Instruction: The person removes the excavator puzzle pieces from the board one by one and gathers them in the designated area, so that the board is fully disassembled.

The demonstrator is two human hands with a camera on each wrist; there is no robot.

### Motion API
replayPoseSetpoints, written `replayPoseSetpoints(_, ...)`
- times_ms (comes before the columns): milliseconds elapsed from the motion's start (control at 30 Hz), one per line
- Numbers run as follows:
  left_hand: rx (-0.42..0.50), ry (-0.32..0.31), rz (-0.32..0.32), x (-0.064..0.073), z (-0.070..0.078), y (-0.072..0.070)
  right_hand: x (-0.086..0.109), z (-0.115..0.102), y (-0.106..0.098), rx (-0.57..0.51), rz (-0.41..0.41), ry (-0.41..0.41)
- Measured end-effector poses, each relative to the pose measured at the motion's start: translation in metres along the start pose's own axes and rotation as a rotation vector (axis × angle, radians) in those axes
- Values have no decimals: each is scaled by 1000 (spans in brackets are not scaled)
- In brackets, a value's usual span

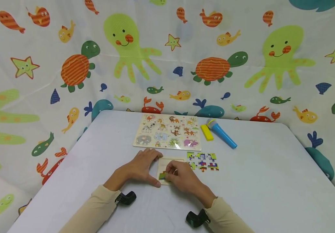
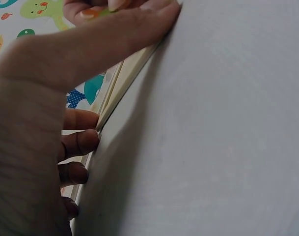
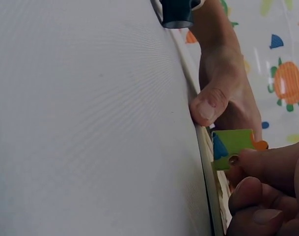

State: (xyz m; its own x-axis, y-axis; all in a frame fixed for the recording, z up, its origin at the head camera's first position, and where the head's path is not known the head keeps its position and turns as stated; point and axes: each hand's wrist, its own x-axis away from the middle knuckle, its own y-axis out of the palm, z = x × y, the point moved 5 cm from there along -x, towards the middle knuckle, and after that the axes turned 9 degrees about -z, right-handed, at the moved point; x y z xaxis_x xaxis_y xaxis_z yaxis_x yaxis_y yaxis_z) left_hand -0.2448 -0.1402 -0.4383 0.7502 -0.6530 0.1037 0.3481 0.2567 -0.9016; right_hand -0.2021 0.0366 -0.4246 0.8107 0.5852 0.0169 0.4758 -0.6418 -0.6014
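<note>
A shallow wooden puzzle tray [image 1: 162,163] lies flat on the table. My left hand [image 1: 141,165] holds the tray at its left side, with the thumb by the near corner and the fingers by the far corner. Between thumb and fingers, my right hand [image 1: 183,176] pinches a green jigsaw piece [image 3: 232,142] with a blue corner and an orange knob. In the head view this piece is over the tray's near left part; whether it touches the tray's floor cannot be told. Several loose jigsaw pieces [image 1: 202,165] lie in rows right of the tray.
Behind the tray lies a wooden animal puzzle board [image 1: 167,132]. To its right are a yellow block [image 1: 206,132] and a blue toy microphone [image 1: 223,134]. A sea-animal curtain [image 1: 167,84] hangs behind the white table [image 1: 266,174].
</note>
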Motion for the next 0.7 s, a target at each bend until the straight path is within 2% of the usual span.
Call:
replayPoseSetpoints(167, 0, -2, 3, 0, 1, 0, 2, 3, -2, -103, 0, 0)
replayPoseSetpoints(400, 1, -8, -6, 0, 1, 0, 5, 3, -5, -347, -31, 35)
replayPoseSetpoints(700, -9, -1, -3, 0, 2, -1, 13, 12, -16, -465, 1, 77)
